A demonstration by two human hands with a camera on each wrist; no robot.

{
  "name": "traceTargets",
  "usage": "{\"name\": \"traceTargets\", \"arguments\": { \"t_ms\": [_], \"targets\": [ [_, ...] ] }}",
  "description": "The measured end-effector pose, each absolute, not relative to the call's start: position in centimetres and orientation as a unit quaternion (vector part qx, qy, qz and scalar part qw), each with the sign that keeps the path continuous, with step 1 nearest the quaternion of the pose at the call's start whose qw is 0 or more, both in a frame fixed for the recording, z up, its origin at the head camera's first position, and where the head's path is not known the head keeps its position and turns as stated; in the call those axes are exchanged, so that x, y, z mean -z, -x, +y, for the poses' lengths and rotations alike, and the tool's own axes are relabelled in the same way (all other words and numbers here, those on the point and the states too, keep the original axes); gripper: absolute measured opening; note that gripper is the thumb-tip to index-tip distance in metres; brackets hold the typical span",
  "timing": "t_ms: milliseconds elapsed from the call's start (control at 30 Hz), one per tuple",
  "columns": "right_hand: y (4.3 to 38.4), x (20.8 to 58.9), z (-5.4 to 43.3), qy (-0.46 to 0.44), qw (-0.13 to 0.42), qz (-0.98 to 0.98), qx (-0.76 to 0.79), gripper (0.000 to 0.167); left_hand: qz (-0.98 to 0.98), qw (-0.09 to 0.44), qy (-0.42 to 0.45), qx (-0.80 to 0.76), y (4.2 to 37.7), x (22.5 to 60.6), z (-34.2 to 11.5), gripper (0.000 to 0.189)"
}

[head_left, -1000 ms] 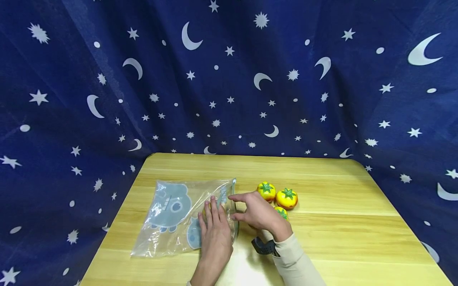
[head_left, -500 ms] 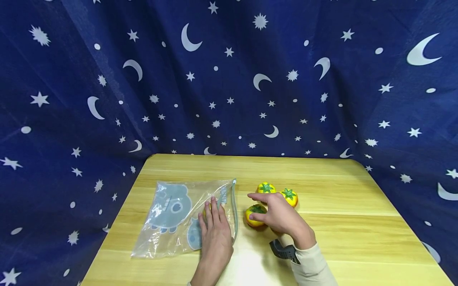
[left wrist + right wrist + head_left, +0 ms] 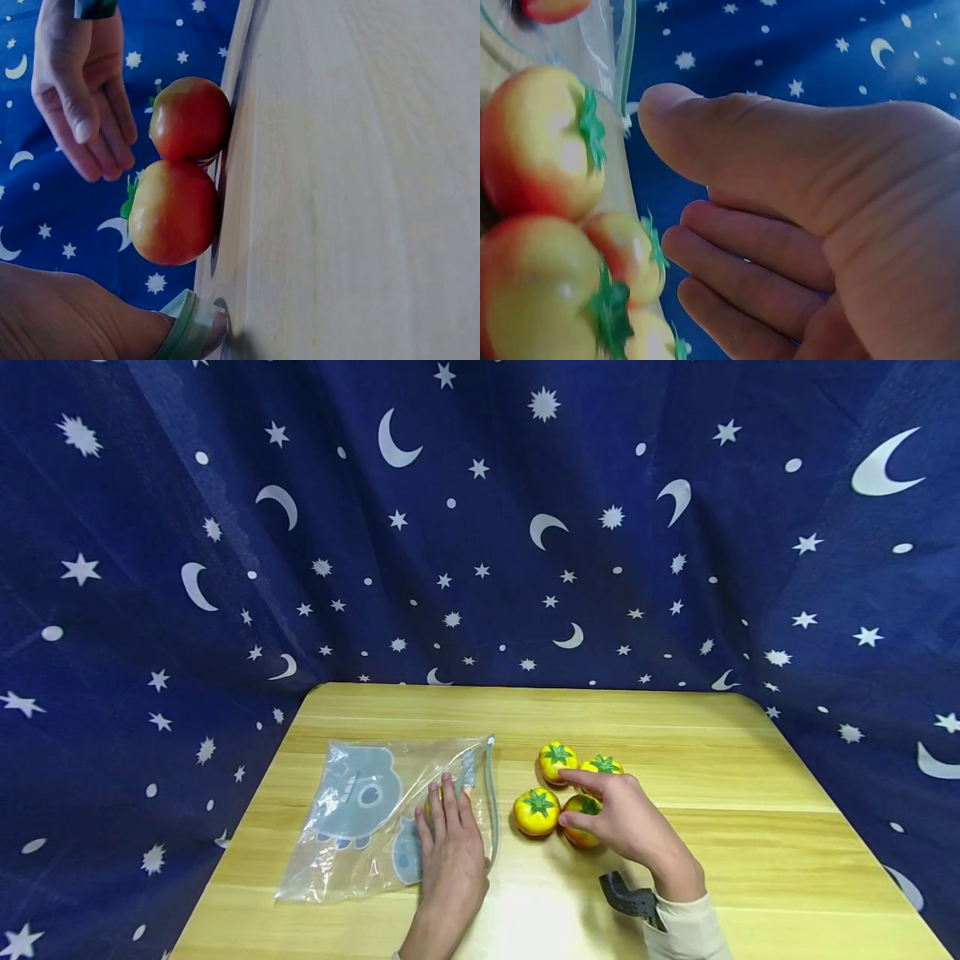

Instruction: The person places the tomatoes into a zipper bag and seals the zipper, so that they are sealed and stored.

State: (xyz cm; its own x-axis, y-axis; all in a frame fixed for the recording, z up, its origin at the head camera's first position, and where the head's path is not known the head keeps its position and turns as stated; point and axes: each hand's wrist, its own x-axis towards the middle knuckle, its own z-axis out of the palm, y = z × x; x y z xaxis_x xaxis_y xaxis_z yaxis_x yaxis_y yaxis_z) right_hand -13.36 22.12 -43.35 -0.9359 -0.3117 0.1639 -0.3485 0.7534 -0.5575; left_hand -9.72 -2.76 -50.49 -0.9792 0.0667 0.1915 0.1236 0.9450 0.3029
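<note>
A clear zip bag with blue cartoon prints lies on the left of the table, its green-edged mouth toward the right. My left hand rests on it near the mouth, fingers straight over a yellow tomato inside. The left wrist view shows the thumb at the green zip edge. Several yellow-red tomatoes with green leafy tops sit right of the bag. My right hand hovers over the nearest right tomato, fingers and thumb spread apart, holding nothing. Another tomato sits closest to the bag.
Two more tomatoes stand farther back, one at the left and one at the right, partly behind my right hand. The wooden table ends at a dark blue curtain with moons and stars.
My right hand has moved right, from the bag's mouth to above the tomatoes, uncovering the tomato closest to the bag. My left hand has stayed on the bag.
</note>
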Motion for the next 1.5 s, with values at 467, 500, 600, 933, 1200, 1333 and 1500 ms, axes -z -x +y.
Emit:
{"name": "traceTargets", "arguments": {
  "t_ms": [467, 500, 600, 933, 1200, 1333, 1500],
  "targets": [
    [11.4, 44.1, 26.0, -0.122, 0.042, -0.942, -0.309, 0.062, -0.981, 0.085, 0.046, 0.17, 9.7, 50.6, -2.9, 0.111],
    [11.3, 44.2, 26.2, -0.119, 0.041, -0.943, -0.308, 0.062, -0.98, 0.084, 0.046, 0.172, 9.6, 50.5, -2.9, 0.11],
    [10.9, 44.5, 26.7, -0.112, 0.035, -0.946, -0.304, 0.062, -0.98, 0.084, 0.048, 0.176, 9.6, 50.5, -2.9, 0.11],
    [10.0, 46.1, 27.4, -0.097, 0.034, -0.95, -0.294, 0.063, -0.979, 0.081, 0.048, 0.178, 9.5, 50.5, -3.0, 0.109],
    [9.9, 46.9, 26.7, -0.091, 0.048, -0.947, -0.303, 0.064, -0.98, 0.082, 0.048, 0.175, 9.5, 50.5, -2.9, 0.109],
    [10.1, 47.1, 26.3, -0.083, 0.049, -0.948, -0.302, 0.063, -0.98, 0.087, 0.05, 0.173, 9.5, 50.6, -2.9, 0.109],
    [10.2, 47.4, 26.0, -0.076, 0.053, -0.95, -0.298, 0.061, -0.979, 0.09, 0.053, 0.178, 9.6, 50.6, -2.9, 0.109]
  ]
}}
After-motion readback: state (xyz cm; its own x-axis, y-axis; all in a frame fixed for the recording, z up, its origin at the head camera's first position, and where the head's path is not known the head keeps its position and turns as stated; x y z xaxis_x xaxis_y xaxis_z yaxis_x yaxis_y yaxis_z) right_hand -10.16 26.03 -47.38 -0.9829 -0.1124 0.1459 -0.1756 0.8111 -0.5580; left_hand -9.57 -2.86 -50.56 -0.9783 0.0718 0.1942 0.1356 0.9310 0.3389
